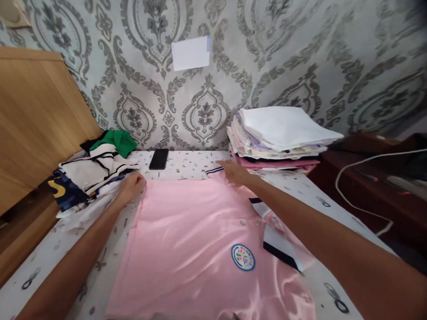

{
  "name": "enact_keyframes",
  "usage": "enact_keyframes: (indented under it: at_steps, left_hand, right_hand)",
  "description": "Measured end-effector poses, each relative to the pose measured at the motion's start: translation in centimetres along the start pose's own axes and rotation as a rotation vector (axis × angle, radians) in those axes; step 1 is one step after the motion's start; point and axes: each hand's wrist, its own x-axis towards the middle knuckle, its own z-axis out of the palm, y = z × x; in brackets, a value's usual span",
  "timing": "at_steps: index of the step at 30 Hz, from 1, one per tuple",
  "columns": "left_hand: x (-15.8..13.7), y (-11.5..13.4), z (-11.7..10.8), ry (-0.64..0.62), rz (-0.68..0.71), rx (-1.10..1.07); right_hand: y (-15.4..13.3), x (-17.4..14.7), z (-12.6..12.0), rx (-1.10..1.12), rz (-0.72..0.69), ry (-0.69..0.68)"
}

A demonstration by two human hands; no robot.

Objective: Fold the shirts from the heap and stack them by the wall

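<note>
A pink polo shirt (181, 229) lies spread sideways in front of me, its hem to the left and its white collar with a dark edge (282, 247) to the right. A round colourful badge (243, 257) is on its chest. At the far hem corner, my left hand (132, 185) is closed, fingers pinched at the cloth's edge. My right hand (234, 172) grips the far side of the shirt by the striped sleeve (214, 170); some of its fingers are hidden behind the hand. The near sleeve hangs toward the bottom of the view.
A stack of folded clothes (284, 131) stands at the back right, a loose pile of clothes (98, 167) at the back left. Between them a black phone (159, 159) lies on the white patterned sheet (188, 159). A wooden cabinet (26, 113) borders the left; a white cable (346, 195) runs along the right.
</note>
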Motion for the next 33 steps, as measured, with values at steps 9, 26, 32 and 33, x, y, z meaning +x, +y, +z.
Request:
enact_keyframes:
  at_steps: [9,26,32,33]
  left_hand:
    - [0.0,0.7,1.4,-0.005,-0.062,0.048]
    - [1.2,-0.7,0.6,-0.049,-0.077,0.082]
    - [0.6,-1.2,0.2,-0.052,-0.057,0.043]
    - [0.5,-1.2,0.2,-0.055,-0.061,0.038]
  right_hand:
    - [-0.9,0.1,-1.1,-0.121,0.161,0.037]
    - [-16.6,-9.2,-2.2,0.303,-0.424,-0.070]
    - [-27.3,-17.9,-2.6,0.285,-0.867,-0.305]
    - [-28.1,-18.6,-2.6,0.259,-0.886,-0.317]
